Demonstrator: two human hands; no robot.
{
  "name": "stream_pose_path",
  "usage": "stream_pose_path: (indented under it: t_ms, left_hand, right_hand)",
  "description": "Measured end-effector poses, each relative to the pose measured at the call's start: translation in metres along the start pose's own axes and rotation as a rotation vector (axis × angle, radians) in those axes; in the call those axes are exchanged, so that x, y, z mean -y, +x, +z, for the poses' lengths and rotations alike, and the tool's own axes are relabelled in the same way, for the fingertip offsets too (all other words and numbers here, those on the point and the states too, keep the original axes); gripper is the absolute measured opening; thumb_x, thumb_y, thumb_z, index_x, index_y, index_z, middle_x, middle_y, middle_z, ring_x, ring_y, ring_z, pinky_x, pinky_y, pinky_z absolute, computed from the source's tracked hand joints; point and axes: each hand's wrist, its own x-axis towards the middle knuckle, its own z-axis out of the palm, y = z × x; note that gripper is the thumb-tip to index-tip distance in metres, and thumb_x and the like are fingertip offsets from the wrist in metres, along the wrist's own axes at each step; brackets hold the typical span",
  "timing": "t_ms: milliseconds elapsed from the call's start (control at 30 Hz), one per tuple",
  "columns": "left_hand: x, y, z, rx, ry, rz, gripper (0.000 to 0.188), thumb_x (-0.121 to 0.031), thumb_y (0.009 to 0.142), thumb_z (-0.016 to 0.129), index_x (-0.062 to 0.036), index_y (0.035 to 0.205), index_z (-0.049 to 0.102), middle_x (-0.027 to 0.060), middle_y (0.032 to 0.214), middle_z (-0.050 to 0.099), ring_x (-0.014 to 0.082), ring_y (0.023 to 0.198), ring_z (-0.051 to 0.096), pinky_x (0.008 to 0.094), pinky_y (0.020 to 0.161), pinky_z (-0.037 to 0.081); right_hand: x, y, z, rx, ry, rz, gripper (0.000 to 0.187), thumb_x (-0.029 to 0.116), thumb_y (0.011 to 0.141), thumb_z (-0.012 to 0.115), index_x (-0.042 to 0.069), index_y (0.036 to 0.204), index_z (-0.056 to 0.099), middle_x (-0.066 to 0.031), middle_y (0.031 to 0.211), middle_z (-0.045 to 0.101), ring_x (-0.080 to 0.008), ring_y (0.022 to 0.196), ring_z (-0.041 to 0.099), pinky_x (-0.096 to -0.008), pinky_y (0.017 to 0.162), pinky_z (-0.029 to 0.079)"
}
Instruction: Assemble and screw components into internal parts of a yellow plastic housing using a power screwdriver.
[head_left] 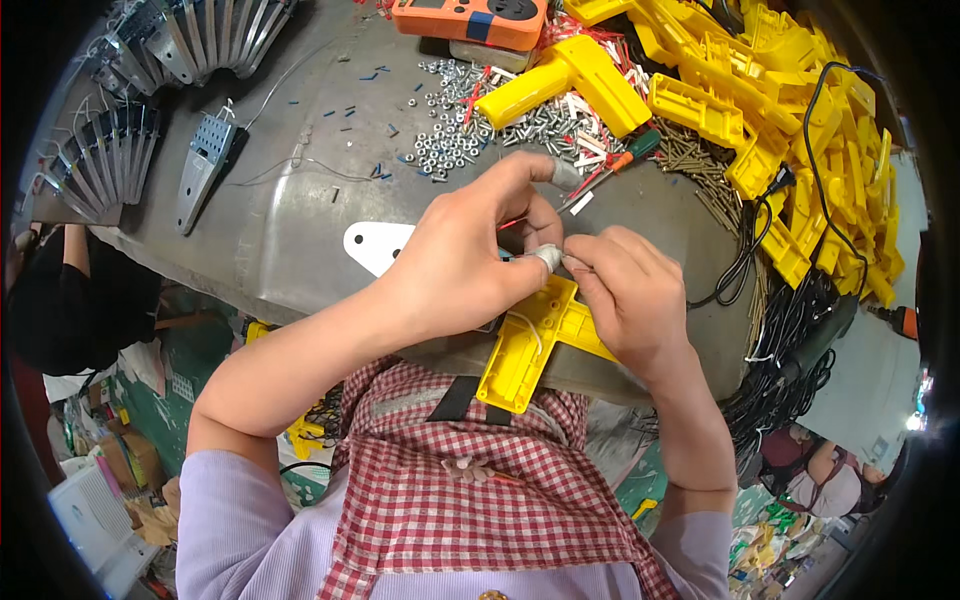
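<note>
My left hand point(465, 250), with grey tape on its fingertips, is closed, thumb and finger pinched above the yellow plastic housing point(515, 365). A thin red wire point(511, 222) shows between its fingers. Right beside it, my right hand point(630, 285) pinches at the same spot; whatever the fingertips hold is too small and covered to make out. The T-shaped housing lies open side up at the table's near edge, with a short white wire point(530, 328) inside. Partly under my left wrist is a white plate point(372, 243) with dark holes.
Yellow housings point(770, 110) are heaped at the right, beside black cables point(750, 250). Nuts point(445, 140), screws point(550, 135) and a green-handled screwdriver point(635, 150) lie beyond my hands. Metal plates point(205, 165) stand at the left; an orange device point(470, 20) sits at the back.
</note>
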Motion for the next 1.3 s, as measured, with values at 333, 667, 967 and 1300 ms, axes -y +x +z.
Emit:
stream_pose_path:
  t_ms: [333, 667, 967, 1300]
  left_hand:
    - [0.009, 0.001, 0.005, -0.034, -0.258, -0.179, 0.057, 0.002, 0.074, 0.063, -0.004, 0.126, 0.04, 0.0061, 0.087, 0.058, 0.0128, 0.082, 0.056, 0.0294, 0.079, 0.044]
    - [0.008, -0.002, -0.004, 0.037, -0.082, -0.077, 0.053, 0.001, 0.076, 0.062, -0.0034, 0.124, 0.04, 0.0047, 0.088, 0.057, 0.0117, 0.084, 0.055, 0.0283, 0.08, 0.044]
    - [0.025, -0.043, -0.032, 0.023, 0.533, 0.323, 0.029, -0.001, 0.077, 0.063, -0.0034, 0.106, 0.062, 0.0085, 0.094, 0.066, 0.0245, 0.093, 0.062, 0.0439, 0.096, 0.038]
    - [0.015, -0.031, -0.006, -0.009, 0.619, 0.56, 0.026, -0.003, 0.065, 0.069, -0.0084, 0.09, 0.065, 0.002, 0.084, 0.065, 0.0205, 0.081, 0.061, 0.038, 0.076, 0.04]
  right_hand:
    - [0.002, 0.001, 0.0, -0.025, 0.208, 0.241, 0.015, 0.014, 0.088, 0.06, 0.0, 0.093, 0.06, -0.0034, 0.075, 0.06, -0.0088, 0.071, 0.057, -0.0312, 0.064, 0.046]
    - [0.0, 0.007, -0.001, -0.021, -0.171, -0.108, 0.012, 0.009, 0.079, 0.065, 0.005, 0.089, 0.061, -0.0111, 0.078, 0.06, -0.0297, 0.071, 0.06, -0.0357, 0.063, 0.049]
    - [-0.019, 0.014, 0.005, -0.066, 0.042, 0.04, 0.011, 0.011, 0.082, 0.062, 0.002, 0.087, 0.061, -0.0118, 0.077, 0.06, -0.0325, 0.072, 0.06, -0.0388, 0.065, 0.048]
    - [0.025, -0.044, 0.016, -0.23, -0.28, -0.013, 0.016, 0.015, 0.07, 0.071, 0.01, 0.08, 0.059, -0.0037, 0.092, 0.054, -0.0235, 0.082, 0.051, -0.038, 0.071, 0.035]
